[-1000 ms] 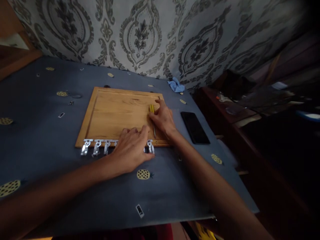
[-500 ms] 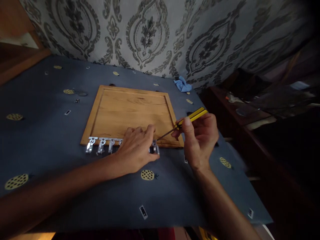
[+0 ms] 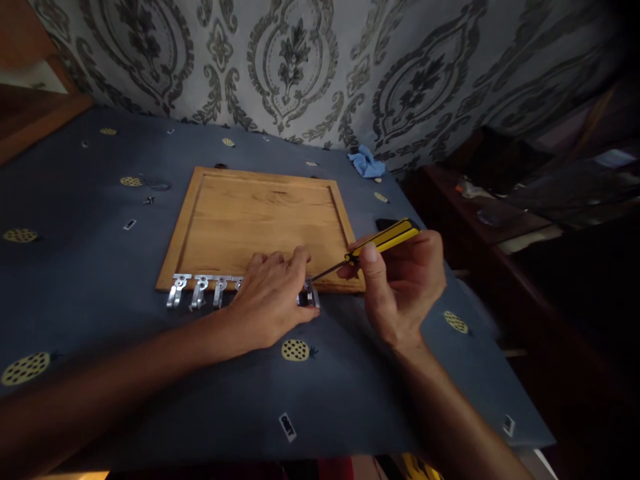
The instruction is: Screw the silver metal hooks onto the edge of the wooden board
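A framed wooden panel (image 3: 265,220) lies flat, with a silver hook rail (image 3: 200,280) along its near edge. My left hand (image 3: 270,300) covers the middle of that rail and grips it, fingers over the wood and thumb by the hook at the right end. Several hooks show left of the hand; those under it are hidden. In my right hand (image 3: 403,287) is a yellow-and-black screwdriver (image 3: 385,240), closed in the fingers with the thumb on the handle. Its shaft slants down left, and the tip reaches the rail's right end.
Pineapple-print blue cloth covers the table (image 3: 210,407). A crumpled blue cloth or glove (image 3: 367,163) sits at the back right, and small dark metal pieces (image 3: 149,200) lie left of the panel. Past the right edge stands a dark reddish shelf (image 3: 465,213) with clutter. Patterned fabric (image 3: 290,67) hangs behind.
The right hand and screwdriver handle have shifted slightly right, and the handle has turned a little; the tip stays at the rail's right end. My view has tilted slightly. The left hand keeps its place.
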Demonstrator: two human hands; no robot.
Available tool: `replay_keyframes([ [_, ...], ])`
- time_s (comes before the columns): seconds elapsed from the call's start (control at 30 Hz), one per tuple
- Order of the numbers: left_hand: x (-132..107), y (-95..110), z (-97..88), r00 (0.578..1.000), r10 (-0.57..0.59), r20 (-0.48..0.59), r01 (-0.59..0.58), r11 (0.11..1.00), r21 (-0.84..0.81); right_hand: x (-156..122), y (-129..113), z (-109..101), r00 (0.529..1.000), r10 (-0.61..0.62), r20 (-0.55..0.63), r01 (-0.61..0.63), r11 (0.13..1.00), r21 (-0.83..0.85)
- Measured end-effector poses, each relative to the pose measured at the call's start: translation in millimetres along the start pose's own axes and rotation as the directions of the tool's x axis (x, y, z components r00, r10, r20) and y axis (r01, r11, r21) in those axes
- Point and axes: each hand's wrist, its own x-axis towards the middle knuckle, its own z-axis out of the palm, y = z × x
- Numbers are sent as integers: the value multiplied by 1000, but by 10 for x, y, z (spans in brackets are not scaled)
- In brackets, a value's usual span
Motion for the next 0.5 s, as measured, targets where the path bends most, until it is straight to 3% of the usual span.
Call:
replay_keyframes([
  [0.5,2,1,-10,1000,1,7,-1,999,33,-56,46,-17,994,-30,102,29,1000,11],
])
